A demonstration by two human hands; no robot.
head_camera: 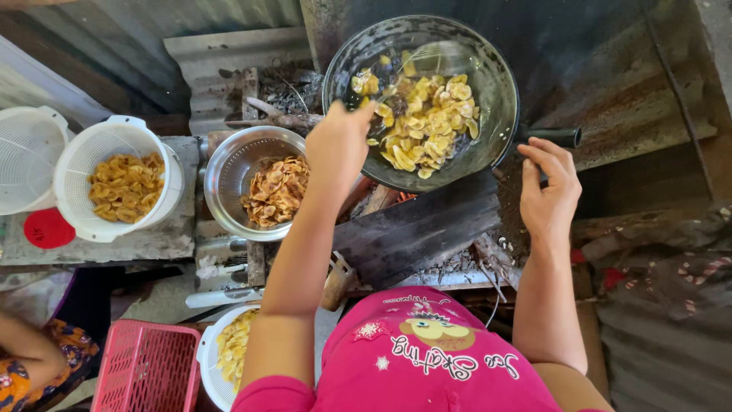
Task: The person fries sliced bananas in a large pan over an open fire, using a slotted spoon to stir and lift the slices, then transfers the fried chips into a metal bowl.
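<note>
A black wok (499, 84) sits over a wood fire and holds many yellow banana slices (427, 122) in oil. My left hand (339, 145) is shut on the handle of a skimmer (427, 57), whose blurred head is over the slices at the wok's far side. My right hand (549, 187) is spread, fingers apart, just below the wok's black handle (557, 137); it grips nothing that I can see.
Left of the wok stands a metal colander (229, 164) of browned chips. Further left are a white strainer (84, 152) of yellow chips and an empty white one (27, 156). A red basket (149, 366) and a white bowl (210, 358) of raw slices are near me. Another person's arm (30, 355) shows at bottom left.
</note>
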